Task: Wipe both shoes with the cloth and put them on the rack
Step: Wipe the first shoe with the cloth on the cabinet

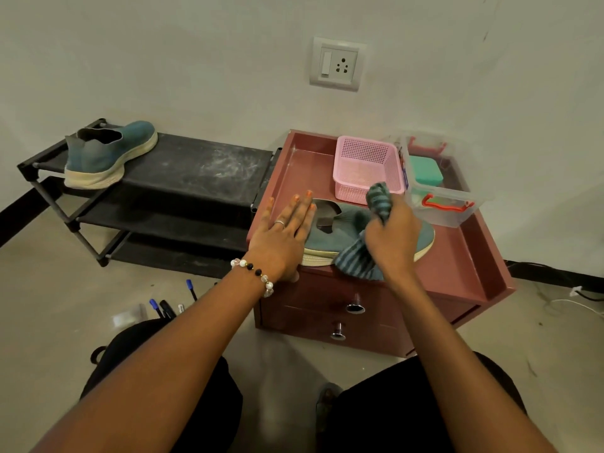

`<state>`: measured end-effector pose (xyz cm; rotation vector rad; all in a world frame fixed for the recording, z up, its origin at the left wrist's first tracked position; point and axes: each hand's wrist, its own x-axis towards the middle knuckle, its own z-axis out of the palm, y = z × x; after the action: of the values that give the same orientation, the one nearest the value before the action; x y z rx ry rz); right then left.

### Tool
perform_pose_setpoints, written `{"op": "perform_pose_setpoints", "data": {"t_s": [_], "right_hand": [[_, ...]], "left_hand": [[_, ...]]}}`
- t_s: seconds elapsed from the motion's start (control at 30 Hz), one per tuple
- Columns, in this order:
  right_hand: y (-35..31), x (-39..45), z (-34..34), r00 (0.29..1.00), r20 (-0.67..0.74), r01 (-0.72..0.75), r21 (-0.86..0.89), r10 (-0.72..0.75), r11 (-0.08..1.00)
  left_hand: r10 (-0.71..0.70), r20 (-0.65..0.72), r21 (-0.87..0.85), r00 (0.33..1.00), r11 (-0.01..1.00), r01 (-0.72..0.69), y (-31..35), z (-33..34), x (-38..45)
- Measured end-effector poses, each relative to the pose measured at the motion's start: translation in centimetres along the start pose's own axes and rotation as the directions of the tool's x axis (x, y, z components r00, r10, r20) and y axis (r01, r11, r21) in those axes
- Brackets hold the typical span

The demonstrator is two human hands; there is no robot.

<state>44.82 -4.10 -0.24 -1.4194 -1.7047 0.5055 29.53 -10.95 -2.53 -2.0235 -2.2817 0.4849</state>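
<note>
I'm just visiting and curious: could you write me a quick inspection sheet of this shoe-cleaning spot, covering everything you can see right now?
Surface: maroon drawer cabinet with a raised-edge top, on a pale floor.
Job's things: one teal shoe lies on the cabinet top; second shoe sits on the top shelf of the black rack; striped cloth over the first shoe.
Clutter: pink basket, clear box with red handles, pens on the floor.
Hands: left hand rests flat on the shoe's heel end; right hand grips the cloth.
Cables: white cable on the floor, far right.
Surroundings: white wall, wall socket.
</note>
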Motion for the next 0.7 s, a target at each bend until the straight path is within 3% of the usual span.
{"op": "perform_pose_setpoints", "data": {"t_s": [0.07, 0.13, 0.2, 0.3, 0.43, 0.5, 0.7], "right_hand": [[-0.5, -1.6, 1.1, 0.977, 0.211, 0.052, -0.044, -0.041, 0.998], [-0.7, -3.6, 2.9, 0.832, 0.547, 0.265, -0.242, -0.095, 0.933], [-0.7, -4.5, 3.9, 0.666, 0.737, 0.522, -0.353, -0.112, 0.777], [-0.7, -2.9, 2.2, 0.587, 0.806, 0.591, -0.362, -0.077, 0.720], [-0.7, -2.6, 1.3, 0.655, 0.756, 0.593, -0.495, -0.022, 0.635], [-1.2, -3.1, 2.7, 0.643, 0.765, 0.622, -0.494, -0.038, 0.607], [0.2, -0.8, 0.3, 0.537, 0.839, 0.480, -0.217, -0.089, 0.850]], "left_hand": [[0.031, -0.007, 0.026, 0.999, 0.999, -0.031, 0.1, 0.2, 0.2], [0.028, -0.025, 0.025, 0.999, 0.999, -0.027, 0.2, 0.7, 0.4], [0.008, -0.058, 0.050, 0.998, 0.999, -0.005, 0.3, 1.1, 0.5], [-0.007, -0.061, 0.071, 0.998, 0.997, 0.011, 0.9, 1.3, 0.7], [-0.048, -0.073, 0.065, 0.996, 0.997, 0.052, 1.3, 1.6, 1.2], [-0.062, -0.061, 0.058, 0.996, 0.996, 0.066, 1.4, 1.7, 1.3], [-0.074, -0.051, 0.008, 0.996, 0.997, 0.075, 1.6, 2.2, 1.2]]}}
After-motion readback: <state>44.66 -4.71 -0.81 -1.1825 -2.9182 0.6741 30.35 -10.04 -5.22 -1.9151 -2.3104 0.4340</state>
